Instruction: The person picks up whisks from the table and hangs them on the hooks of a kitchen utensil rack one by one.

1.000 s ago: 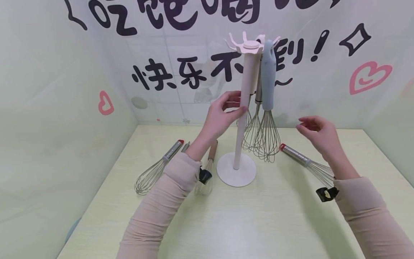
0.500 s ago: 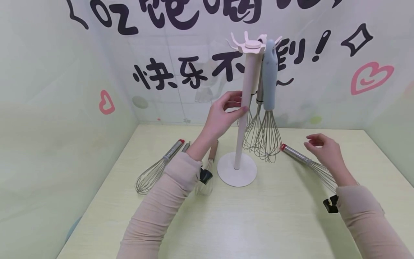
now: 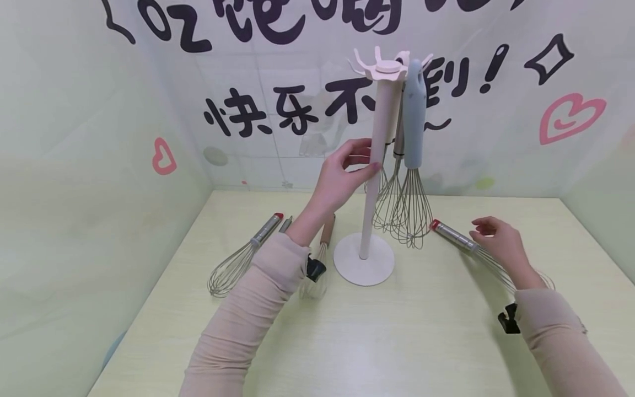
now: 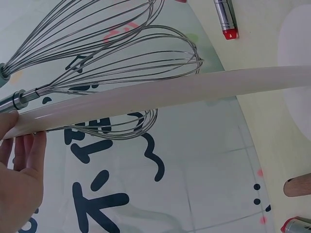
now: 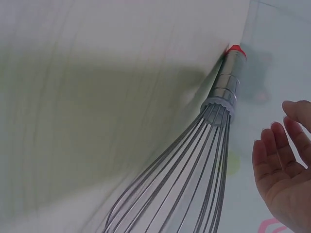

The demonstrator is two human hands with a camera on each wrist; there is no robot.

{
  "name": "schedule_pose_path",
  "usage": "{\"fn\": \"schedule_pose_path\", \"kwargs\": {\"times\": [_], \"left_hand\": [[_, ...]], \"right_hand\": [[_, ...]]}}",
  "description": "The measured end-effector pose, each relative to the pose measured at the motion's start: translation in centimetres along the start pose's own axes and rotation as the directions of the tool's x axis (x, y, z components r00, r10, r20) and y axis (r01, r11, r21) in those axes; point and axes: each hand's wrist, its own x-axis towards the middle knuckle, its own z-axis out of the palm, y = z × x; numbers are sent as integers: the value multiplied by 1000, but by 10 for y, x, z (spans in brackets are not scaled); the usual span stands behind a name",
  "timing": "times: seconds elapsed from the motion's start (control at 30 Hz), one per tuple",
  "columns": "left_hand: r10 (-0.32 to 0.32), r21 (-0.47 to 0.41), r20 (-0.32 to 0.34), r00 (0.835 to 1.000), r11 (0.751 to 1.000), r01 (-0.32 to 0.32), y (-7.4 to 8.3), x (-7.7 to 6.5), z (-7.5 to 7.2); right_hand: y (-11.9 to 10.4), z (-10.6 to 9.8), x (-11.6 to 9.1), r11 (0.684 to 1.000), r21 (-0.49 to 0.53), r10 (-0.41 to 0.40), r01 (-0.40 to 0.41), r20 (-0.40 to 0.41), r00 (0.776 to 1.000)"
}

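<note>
My left hand (image 3: 342,172) grips the post of a pale pink utensil stand (image 3: 381,118), thumb in front and fingers behind it. On the stand's right-hand hooks hang several whisks, the nearest a whisk with a light blue handle (image 3: 413,121). My right hand (image 3: 498,242) hovers near a steel whisk with a red-tipped handle (image 3: 453,236) that lies on the table at the right. Its fingers are loosely bent and hold nothing. In the right wrist view the same steel whisk (image 5: 223,85) shows apart from the fingers (image 5: 279,150).
Left of the stand lie another red-tipped steel whisk (image 3: 258,237) and a whisk with a brown handle (image 3: 327,230). A further thin handle (image 3: 286,224) is partly hidden by the left arm. A printed backdrop (image 3: 297,71) rises behind the table (image 3: 397,336).
My right hand has moved down and slightly right, away from the hanging whisks and over beside the lying steel whisk. The left hand keeps its grip on the post.
</note>
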Motion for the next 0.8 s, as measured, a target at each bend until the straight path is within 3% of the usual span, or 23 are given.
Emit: {"fn": "schedule_pose_path", "kwargs": {"times": [0.23,0.5,0.8], "left_hand": [[1,-2,-2,1000,1000,-1,0,0,0],[-14,-4,-1,1000,1000,14,1,0,0],[-22,-3,-3,1000,1000,22,0,0,0]], "right_hand": [[3,6,-1,1000,21,-9,8,34,999],[5,11,0,998,-27,-49,50,55,997],[9,14,0,999,-41,-31,34,64,997]]}}
